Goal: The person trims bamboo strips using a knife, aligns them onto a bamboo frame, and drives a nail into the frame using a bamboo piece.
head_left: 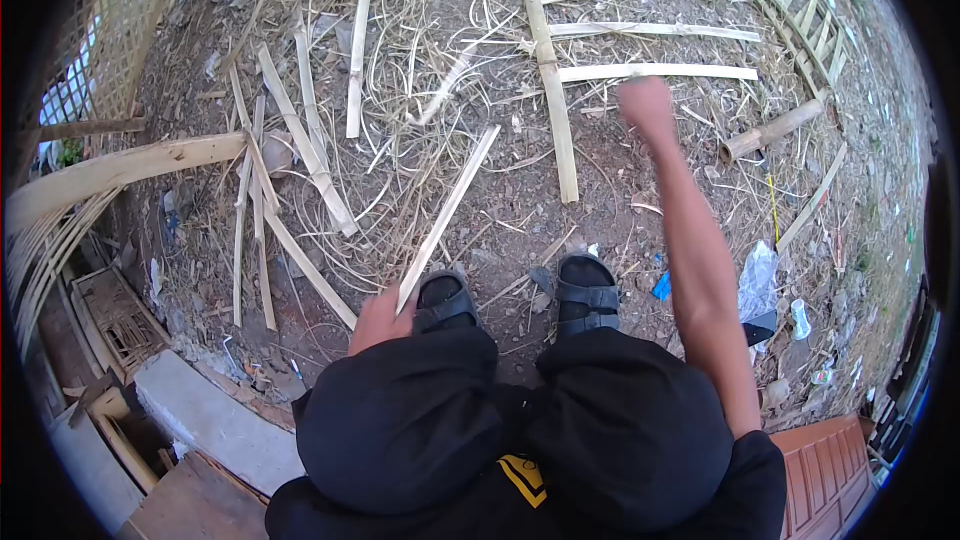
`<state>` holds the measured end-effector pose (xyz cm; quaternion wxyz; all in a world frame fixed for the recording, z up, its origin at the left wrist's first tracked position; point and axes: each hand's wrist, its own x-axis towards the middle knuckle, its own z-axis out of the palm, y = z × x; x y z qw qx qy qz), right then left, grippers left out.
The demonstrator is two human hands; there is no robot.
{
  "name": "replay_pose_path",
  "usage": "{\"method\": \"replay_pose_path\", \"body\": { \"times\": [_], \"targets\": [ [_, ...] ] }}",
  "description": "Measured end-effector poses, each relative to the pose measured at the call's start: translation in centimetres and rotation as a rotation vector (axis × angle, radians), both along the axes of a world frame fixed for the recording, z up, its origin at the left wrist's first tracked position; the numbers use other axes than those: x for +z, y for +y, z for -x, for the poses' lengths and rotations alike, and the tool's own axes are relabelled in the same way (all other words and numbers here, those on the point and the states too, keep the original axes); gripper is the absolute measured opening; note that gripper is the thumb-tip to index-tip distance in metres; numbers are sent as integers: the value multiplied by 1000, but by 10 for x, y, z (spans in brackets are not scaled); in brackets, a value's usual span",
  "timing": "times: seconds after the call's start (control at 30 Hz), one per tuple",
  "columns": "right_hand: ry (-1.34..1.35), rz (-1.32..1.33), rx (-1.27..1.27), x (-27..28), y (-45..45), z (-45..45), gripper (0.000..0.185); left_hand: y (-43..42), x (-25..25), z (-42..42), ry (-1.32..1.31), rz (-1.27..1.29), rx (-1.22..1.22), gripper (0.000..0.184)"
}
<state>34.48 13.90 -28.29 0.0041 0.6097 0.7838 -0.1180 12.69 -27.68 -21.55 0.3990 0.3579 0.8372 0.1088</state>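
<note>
Gripping the near end of a pale bamboo strip (449,215), the left hand (382,320) is resting just outside the left sandal (455,312). From those closed fingers the strip's long axis is running forward and slightly rightward, its far end lying apart from the long bamboo rail (549,80) on the ground (610,175). The right hand (648,108) is hovering or resting right at the near edge of the nearest crosswise strip (705,71), which is extending rightward from the rail. The back of that hand is hiding its fingers, so I cannot tell whether they are gripping. Of the two hands, the right is lying nearer the rail.
</note>
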Motion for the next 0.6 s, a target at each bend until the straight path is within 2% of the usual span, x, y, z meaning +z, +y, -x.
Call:
{"method": "replay_pose_path", "body": {
  "times": [0.03,0.07,0.1,0.17,0.2,0.23,0.27,0.3,0.33,0.37,0.4,0.47,0.5,0.57,0.6],
  "targets": [
    [34,-104,-161,-13,55,-53,36,-46,-6,11,33,8,-24,34],
    [101,-180,-369,16,80,-82,41,-80,-5,25,72,30,-46,35],
    [50,-290,-316,53,77,-87,45,-85,9,32,79,63,-46,35],
    [121,-343,-242,57,84,-76,46,-62,27,38,29,91,290,37],
    [278,-268,-195,52,70,-56,45,-36,34,36,7,-16,300,38],
    [422,-183,-151,48,49,-38,44,-25,20,36,-71,-134,295,38],
    [381,12,-186,48,24,-11,39,0,16,28,-288,-53,398,37],
    [442,24,-66,40,-5,9,35,17,3,22,-320,-114,329,37],
    [349,168,34,51,-34,31,31,32,-7,18,-404,-133,311,37],
    [413,229,101,53,-63,44,29,45,-20,14,-476,-143,337,35],
    [417,248,280,60,-84,54,26,59,-23,8,-519,-166,367,34],
    [321,361,383,55,-116,69,24,78,-22,1,-573,-176,387,33],
    [315,357,370,47,-127,71,24,87,-19,1,-546,-164,349,32],
    [178,279,607,33,-141,75,24,95,-25,-4,-527,-157,315,32],
    [174,279,600,30,-144,75,24,94,-34,-5,-359,-268,200,31]
  ]
}}
